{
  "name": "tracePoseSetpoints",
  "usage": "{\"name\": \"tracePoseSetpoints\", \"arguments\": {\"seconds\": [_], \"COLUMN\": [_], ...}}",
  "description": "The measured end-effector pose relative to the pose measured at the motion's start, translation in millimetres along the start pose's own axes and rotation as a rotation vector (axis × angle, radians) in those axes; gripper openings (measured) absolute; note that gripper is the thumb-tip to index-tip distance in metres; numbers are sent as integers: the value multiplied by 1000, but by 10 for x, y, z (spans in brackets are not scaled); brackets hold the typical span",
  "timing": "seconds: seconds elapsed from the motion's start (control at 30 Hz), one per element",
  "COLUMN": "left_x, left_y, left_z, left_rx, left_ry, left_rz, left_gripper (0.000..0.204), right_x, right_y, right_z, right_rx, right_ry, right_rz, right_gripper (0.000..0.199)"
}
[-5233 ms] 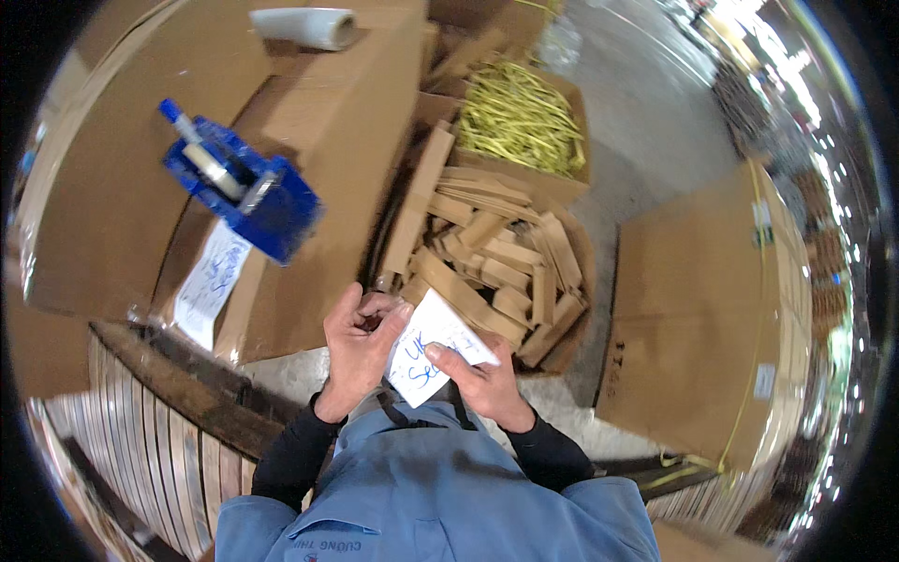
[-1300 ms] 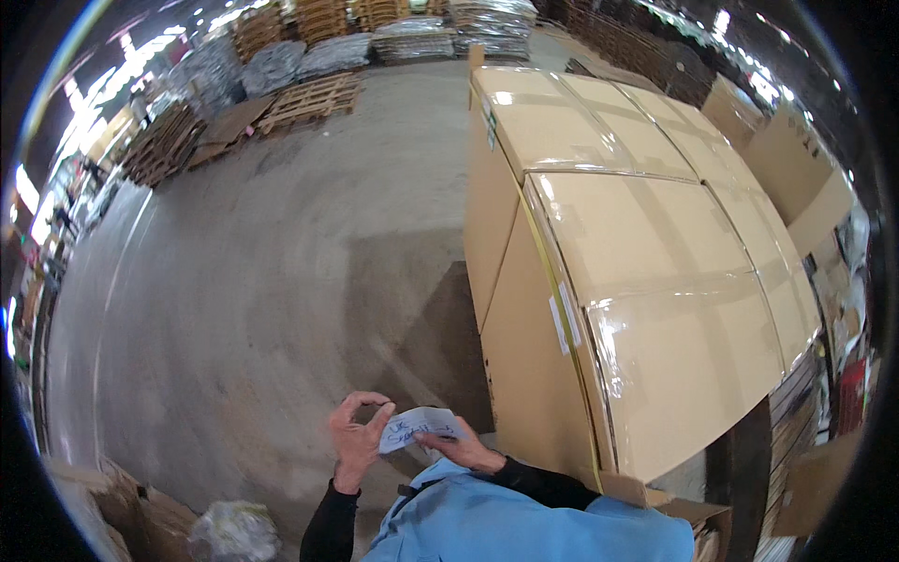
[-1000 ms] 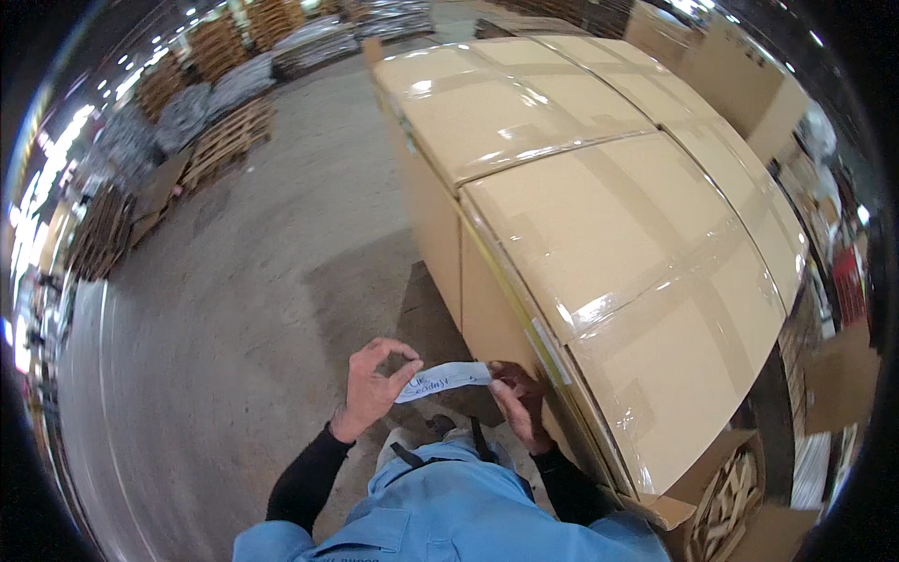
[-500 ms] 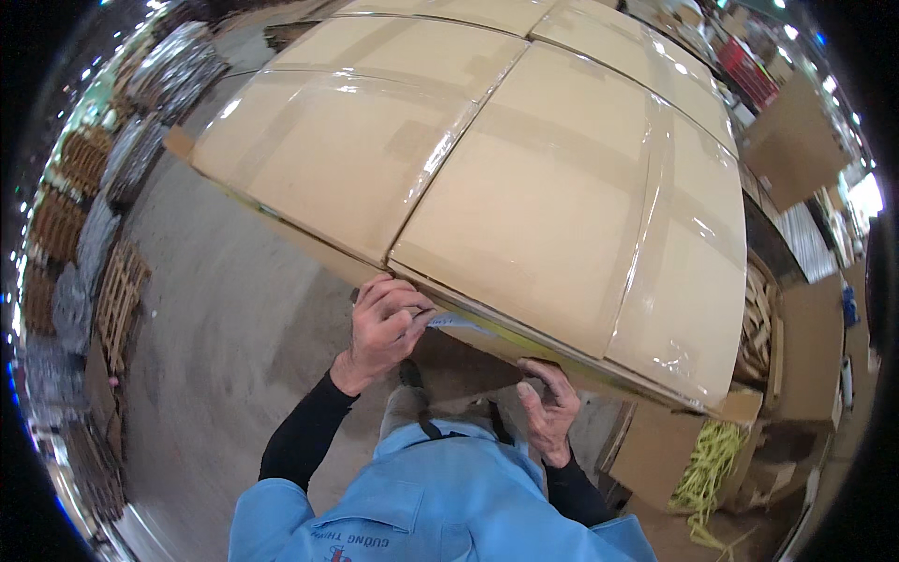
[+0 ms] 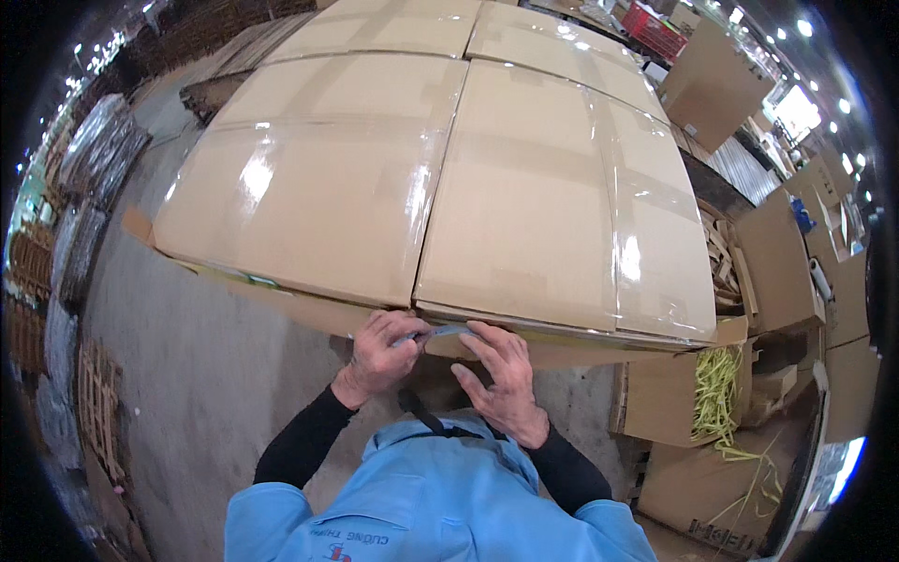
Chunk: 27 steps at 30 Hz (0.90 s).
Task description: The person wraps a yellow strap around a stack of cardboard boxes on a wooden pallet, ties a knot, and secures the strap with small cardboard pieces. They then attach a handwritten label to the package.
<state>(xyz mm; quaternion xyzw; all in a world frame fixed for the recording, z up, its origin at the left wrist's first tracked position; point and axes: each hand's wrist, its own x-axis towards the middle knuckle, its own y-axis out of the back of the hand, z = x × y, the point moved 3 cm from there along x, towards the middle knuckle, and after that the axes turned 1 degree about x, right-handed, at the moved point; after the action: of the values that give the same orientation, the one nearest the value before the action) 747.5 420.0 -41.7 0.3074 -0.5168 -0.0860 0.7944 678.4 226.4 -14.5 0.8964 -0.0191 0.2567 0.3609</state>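
Note:
Large cardboard boxes [image 5: 534,197] stand side by side in front of me, their tops taped and shiny with clear film. At their near edge, by the seam between two of them, my left hand [image 5: 382,354] is closed in a pinch on a narrow pale blue strip [image 5: 449,330]. My right hand [image 5: 506,379] reaches the strip's other end with its fingertips; its fingers are stretched and its thumb stands apart. A cardboard sheet [image 5: 328,317] runs along the boxes' near side, below their tops. What lies under my left fingers is hidden.
To the right, an opened carton [image 5: 660,403] has yellow strapping [image 5: 716,393] spilling out. Behind it, another holds brown cardboard strips [image 5: 726,262]. Film-wrapped stacks [image 5: 103,155] and a wooden pallet [image 5: 98,403] line the left. A red crate [image 5: 654,33] stands far right.
My right hand has moved up and left from the boxes' near edge to the strip beside my left hand. The left hand keeps its pinch. The view has shifted, with the boxes appearing further left.

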Motion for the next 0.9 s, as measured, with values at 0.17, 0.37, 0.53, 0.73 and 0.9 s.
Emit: {"name": "tracePoseSetpoints", "arguments": {"seconds": [0.17,0.37,0.53,0.73,0.9], "left_x": [37,65,75,69,115], "left_y": [36,36,53,86,80], "left_z": [-33,2,-4,-25,-56], "left_rx": [-24,28,5,-53,-78], "left_ry": [-21,0,33,70,74], "left_rz": [-112,-186,-254,-239,-204], "left_gripper": [17,16,20,21,18], "right_x": [48,90,110,153,161], "right_y": [-61,-128,-144,-201,-234], "right_z": [-92,-126,-157,-184,-142], "right_rx": [-94,-153,-166,-148,-88], "right_ry": [30,36,59,94,57], "right_rz": [-36,-84,-92,-63,-68], "right_gripper": [48,49,49,47,46]}}
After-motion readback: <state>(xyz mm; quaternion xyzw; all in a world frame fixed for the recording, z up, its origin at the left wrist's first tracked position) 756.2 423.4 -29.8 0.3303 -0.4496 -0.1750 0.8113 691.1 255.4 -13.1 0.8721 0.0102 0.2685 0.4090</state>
